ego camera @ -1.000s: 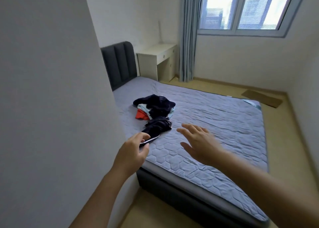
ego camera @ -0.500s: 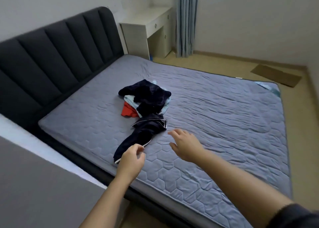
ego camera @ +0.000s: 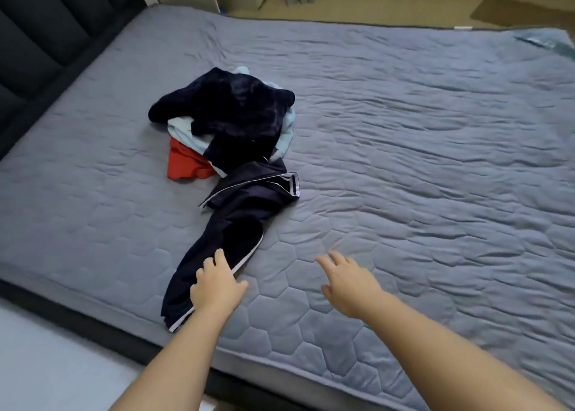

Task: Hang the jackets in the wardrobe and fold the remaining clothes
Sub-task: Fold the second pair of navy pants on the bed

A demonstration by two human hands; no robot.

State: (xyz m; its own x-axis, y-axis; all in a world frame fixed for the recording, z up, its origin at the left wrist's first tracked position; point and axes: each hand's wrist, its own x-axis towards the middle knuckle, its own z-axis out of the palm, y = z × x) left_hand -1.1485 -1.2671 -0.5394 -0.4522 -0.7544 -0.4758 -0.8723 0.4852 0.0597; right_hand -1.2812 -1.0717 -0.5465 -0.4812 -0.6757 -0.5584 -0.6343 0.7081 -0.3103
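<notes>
At lower centre the left hand lay flat-fingered on the dark piped garment, likely to draw it off the pile, the right hand hovering open, empty.

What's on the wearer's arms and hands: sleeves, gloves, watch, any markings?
Nothing worn that shows. Left hand and right hand are bare: no gloves, rings or watch. Left forearm and right forearm are bare to the frame edge, with no sleeve, band, cable or marking in view.
</notes>
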